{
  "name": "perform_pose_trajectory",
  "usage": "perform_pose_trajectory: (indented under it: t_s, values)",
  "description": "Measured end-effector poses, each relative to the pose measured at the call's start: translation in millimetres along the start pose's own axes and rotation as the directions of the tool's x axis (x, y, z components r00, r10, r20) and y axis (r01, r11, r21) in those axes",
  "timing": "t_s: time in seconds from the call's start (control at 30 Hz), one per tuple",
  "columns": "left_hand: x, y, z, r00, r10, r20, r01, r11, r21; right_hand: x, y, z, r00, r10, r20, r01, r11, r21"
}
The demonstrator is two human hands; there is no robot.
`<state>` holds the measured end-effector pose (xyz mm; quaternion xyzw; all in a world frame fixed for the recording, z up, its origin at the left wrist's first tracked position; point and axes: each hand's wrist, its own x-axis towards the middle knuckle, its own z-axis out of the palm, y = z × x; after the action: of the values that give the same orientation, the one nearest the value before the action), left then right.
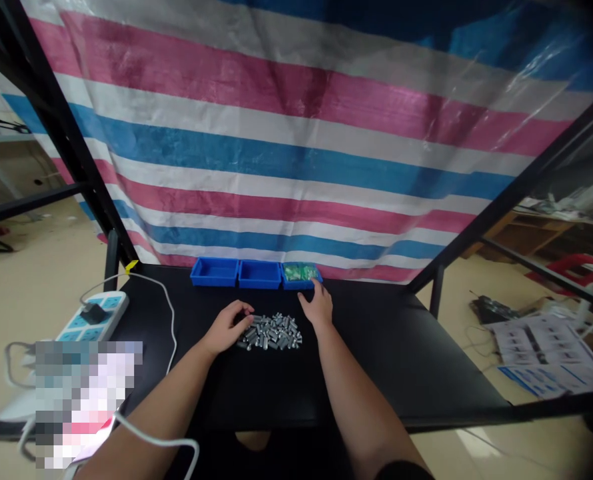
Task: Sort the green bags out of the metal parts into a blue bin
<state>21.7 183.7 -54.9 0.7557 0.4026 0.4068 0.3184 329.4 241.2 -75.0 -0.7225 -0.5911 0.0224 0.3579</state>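
The pile of small metal cylinders [271,332] lies mid-counter [376,360], hard, slippery and roll-prone, best pinched singly by the sides; left hand [226,327] curls loosely at its edge, right hand [318,308] open beside it.

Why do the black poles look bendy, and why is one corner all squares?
Head view: the wide lens bows the black frame poles toward the edges and darkens the corners; a pixelated patch hides the lower left; soft, even light leaves hardly any shadow under the left hand, the right hand or the small metal parts.
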Motion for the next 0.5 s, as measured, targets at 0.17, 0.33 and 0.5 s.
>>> perform_pose_trajectory:
  t_s: [0.17,0.33,0.5]
  values:
    - [0,-1,-0.5,1.0,0.012,-0.009,-0.012,1.0,0.012,-1,6,-3,0.996,0.042,-0.081,-0.036,0.996,0.081]
    - [1,-3,-1.8,0.999,0.011,-0.05,-0.01,1.0,0.015,-13,23,-17,0.972,0.097,-0.214,-0.032,0.957,0.287]
    - [-1,4,-5.9,0.988,0.104,-0.111,-0.095,0.991,0.089,-38,22,-43,0.948,0.153,-0.279,0.026,0.836,0.548]
